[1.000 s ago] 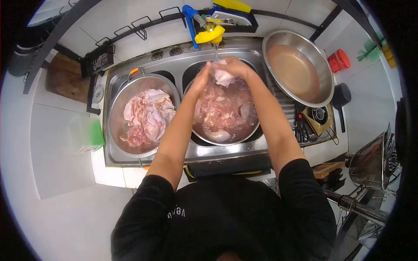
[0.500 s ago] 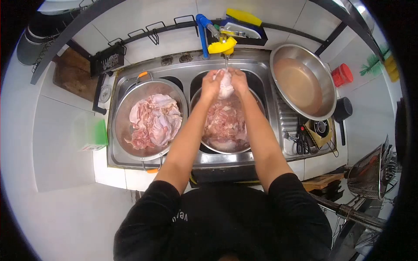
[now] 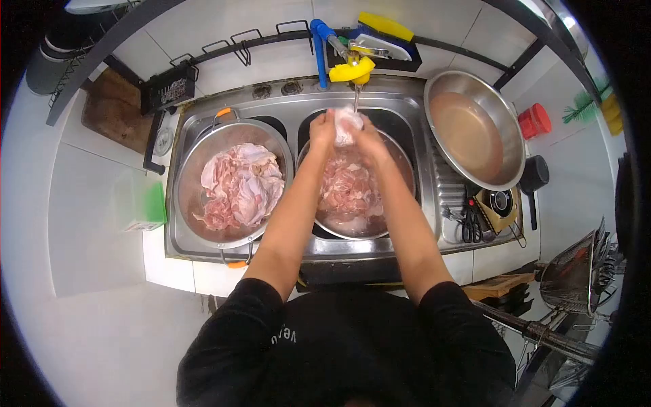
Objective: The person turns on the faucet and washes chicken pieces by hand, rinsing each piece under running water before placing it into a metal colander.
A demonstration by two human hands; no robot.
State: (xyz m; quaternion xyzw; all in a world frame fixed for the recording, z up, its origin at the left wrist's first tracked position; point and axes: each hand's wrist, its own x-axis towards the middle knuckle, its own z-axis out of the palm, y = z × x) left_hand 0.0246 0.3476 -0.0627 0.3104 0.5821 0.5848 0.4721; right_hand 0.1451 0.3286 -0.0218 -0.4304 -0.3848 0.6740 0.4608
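Under the thin stream from the faucet, both of my hands grip one piece of raw chicken, pale and pinkish. My left hand is closed on its left side, my right hand on its right. Beneath them a metal bowl stands in the right sink basin, with pink raw chicken pieces lying in water. To the left, a steel colander with orange-covered handles sits over the other basin and holds a heap of skin-on raw chicken.
A large steel basin of cloudy water rests on the right drainboard. Near it lie black-handled scissors, a red cup and a black-handled pan. A green-lidded container stands at left. Sponges sit behind the faucet.
The chicken piece has been turned between my hands and now shows a pinker face. My hands have shifted slightly and remain by the water stream.
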